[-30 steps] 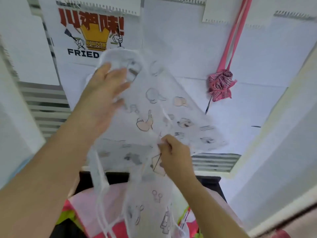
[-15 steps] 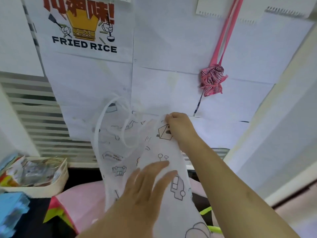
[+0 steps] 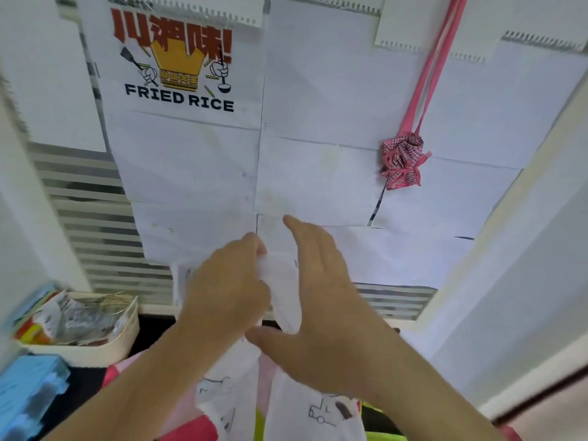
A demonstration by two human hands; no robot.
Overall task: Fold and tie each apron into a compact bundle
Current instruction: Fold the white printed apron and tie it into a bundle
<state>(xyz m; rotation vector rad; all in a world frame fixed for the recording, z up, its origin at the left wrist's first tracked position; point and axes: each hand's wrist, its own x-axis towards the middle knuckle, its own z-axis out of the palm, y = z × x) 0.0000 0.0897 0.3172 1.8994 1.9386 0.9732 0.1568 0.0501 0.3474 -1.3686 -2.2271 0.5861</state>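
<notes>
The left hand curls its fingers round the gathered top of one white printed apron, held up before the papered wall. The right hand lies flat against it, fingers straight. One pink checked bundle hangs from the wall.

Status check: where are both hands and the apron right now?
Left hand gripping the white apron at its top. Right hand open, flat against the fabric. Apron hanging, not yet bundled. Nothing in the way.
</notes>
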